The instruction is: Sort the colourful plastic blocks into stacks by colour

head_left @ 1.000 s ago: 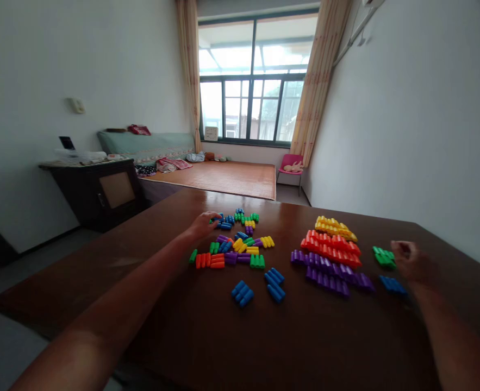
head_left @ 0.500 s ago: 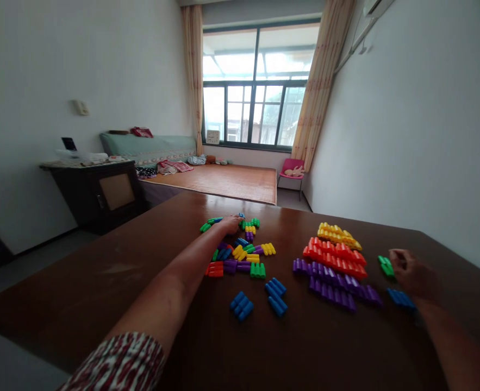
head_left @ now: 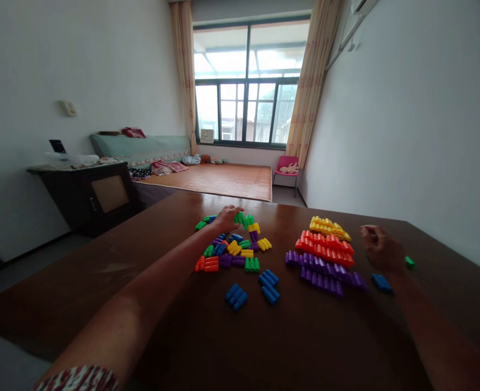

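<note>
On the brown table (head_left: 207, 336), my left hand (head_left: 226, 218) reaches to the far group of small ribbed plastic blocks. Its fingers bend over a green block (head_left: 238, 218) and appear to grip it. A second green block (head_left: 248, 221) lies just right of it. Nearer to me are mixed blocks, among them a yellow block (head_left: 265, 244). My right hand (head_left: 380, 247) is curled over the table right of the sorted rows; whatever its fingers hold, if anything, is hidden. A green block (head_left: 410, 262) lies beyond its wrist, and a blue block (head_left: 382, 283) lies just left of the forearm.
Yellow blocks (head_left: 329, 228), orange-red blocks (head_left: 324, 248) and purple blocks (head_left: 325, 272) form rows at the right middle. Blue blocks (head_left: 236, 297) lie in front. Beyond the table stand a bed (head_left: 231, 182), a pink chair (head_left: 285, 163) and a dark cabinet (head_left: 80, 190).
The view has turned slightly right. My right hand has moved left and away from me, uncovering a green block by its wrist. My left hand's fingers have come over the green block.
</note>
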`<move>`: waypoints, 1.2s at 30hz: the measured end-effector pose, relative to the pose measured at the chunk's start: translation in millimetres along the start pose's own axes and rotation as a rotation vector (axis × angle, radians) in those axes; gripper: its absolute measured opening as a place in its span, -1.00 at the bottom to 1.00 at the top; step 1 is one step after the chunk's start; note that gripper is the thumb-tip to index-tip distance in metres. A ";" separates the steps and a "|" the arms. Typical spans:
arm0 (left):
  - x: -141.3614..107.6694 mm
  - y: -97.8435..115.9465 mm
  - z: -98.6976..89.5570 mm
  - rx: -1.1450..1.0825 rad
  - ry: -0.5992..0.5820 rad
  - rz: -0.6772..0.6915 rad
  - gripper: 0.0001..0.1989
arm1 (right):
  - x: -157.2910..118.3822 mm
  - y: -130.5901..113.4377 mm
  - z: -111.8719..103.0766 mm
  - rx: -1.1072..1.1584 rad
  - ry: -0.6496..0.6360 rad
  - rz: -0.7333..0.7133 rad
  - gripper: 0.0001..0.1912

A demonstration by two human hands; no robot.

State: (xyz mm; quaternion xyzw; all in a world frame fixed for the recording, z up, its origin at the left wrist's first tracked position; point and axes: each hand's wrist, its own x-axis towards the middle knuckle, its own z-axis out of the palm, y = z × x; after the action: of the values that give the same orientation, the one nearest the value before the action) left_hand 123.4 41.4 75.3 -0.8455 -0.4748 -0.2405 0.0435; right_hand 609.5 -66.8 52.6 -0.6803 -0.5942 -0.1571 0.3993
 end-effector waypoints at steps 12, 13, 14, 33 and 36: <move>-46.6 19.5 -13.9 -0.206 -0.059 -0.131 -0.48 | -37.7 -151.3 5.9 0.257 -0.455 -0.476 -0.73; -50.0 17.5 -14.7 -0.240 -0.106 -0.142 -0.42 | -39.2 -150.8 7.2 0.252 -0.464 -0.476 -0.73; -53.1 16.6 -15.9 -0.270 -0.149 -0.136 -0.39 | -40.1 -149.6 8.5 0.248 -0.472 -0.475 -0.73; -77.8 80.9 -36.0 -0.441 -0.014 0.233 -0.74 | -69.6 -195.7 17.6 0.329 -0.510 -0.493 -0.68; -77.5 74.4 -36.8 -0.467 -0.002 0.184 -0.77 | -73.8 -192.1 22.8 0.314 -0.579 -0.452 -0.71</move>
State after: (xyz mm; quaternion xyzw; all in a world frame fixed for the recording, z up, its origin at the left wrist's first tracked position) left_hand 137.6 -70.8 84.5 -0.8725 -0.3274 -0.3378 -0.1319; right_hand 406.1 -105.3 55.8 -0.4791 -0.8338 0.0500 0.2697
